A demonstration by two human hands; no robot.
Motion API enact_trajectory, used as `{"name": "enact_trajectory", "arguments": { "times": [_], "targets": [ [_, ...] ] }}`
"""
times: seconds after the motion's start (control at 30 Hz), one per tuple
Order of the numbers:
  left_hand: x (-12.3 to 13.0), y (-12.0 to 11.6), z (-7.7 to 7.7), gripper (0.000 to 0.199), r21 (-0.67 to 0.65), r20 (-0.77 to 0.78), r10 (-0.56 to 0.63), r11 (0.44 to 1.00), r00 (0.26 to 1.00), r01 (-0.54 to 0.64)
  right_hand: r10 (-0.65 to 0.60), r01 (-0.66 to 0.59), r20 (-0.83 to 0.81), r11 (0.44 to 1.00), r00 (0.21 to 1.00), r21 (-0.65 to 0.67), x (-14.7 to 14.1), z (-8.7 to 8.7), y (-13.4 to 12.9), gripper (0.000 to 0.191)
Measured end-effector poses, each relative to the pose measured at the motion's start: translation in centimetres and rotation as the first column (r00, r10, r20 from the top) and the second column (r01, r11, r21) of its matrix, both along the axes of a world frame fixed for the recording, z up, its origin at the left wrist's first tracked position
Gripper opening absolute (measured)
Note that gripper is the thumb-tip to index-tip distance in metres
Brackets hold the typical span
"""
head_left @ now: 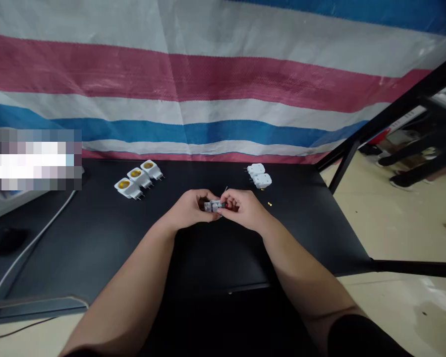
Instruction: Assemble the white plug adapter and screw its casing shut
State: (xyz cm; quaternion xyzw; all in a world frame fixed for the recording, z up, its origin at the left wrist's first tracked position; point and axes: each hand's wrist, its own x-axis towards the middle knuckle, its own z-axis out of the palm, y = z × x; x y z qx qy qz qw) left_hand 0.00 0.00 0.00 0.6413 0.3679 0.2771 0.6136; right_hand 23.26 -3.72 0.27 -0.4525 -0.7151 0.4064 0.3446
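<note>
Above the middle of the table, my left hand (193, 208) is closed round the left end of a small whitish plug housing (212, 206). My right hand (241, 206) pinches at the housing's right end, where a small dark green and red part (225, 204) shows among the fingers. A thin metal pin (226, 188) sticks up beside the right fingertips. The fingers cover much of the housing. To the right lie two white plug parts (262, 180) with metal pins, close to small brass pieces (269, 204).
Three white plug-in lamp holders (130, 188) with gold-coloured round sockets stand in a row at the back left. A white cable (33, 245) and a dark mouse (3, 240) lie at the left. Striped sheeting (215, 79) hangs behind the black table (107, 233); a black frame (360, 144) borders the right.
</note>
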Motion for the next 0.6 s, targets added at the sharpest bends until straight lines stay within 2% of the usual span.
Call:
{"name": "enact_trajectory", "arguments": {
  "times": [0.13, 0.23, 0.3, 0.47, 0.6],
  "targets": [
    [0.0, 0.4, -0.5, 0.044, -0.010, 0.111, 0.049, 0.999, 0.993, -0.048, -0.036, 0.035, 0.005, 0.988, 0.999, 0.152, -0.3, 0.1, 0.0, 0.013],
    [0.0, 0.7, -1.0, 0.046, -0.044, 0.176, 0.090, 0.996, 0.980, -0.084, -0.079, 0.071, 0.010, 0.947, 0.997, 0.312, -0.5, -0.1, 0.2, 0.009],
    [-0.1, 0.8, -1.3, 0.046, -0.077, 0.208, 0.109, 0.992, 0.972, -0.095, -0.098, 0.093, -0.004, 0.928, 0.995, 0.360, -0.7, -0.3, 0.3, 0.009],
    [-0.5, 1.0, -1.0, 0.048, -0.129, 0.255, 0.135, 0.986, 0.957, -0.104, -0.126, 0.127, -0.024, 0.949, 0.992, 0.287, -1.0, -0.5, 0.1, 0.010],
    [-1.0, 1.4, -0.7, 0.049, -0.204, 0.233, 0.225, 0.963, 0.946, -0.179, -0.145, 0.140, 0.003, 0.962, 0.989, 0.233, -0.1, -0.1, 0.2, 0.013]
  ]
}}
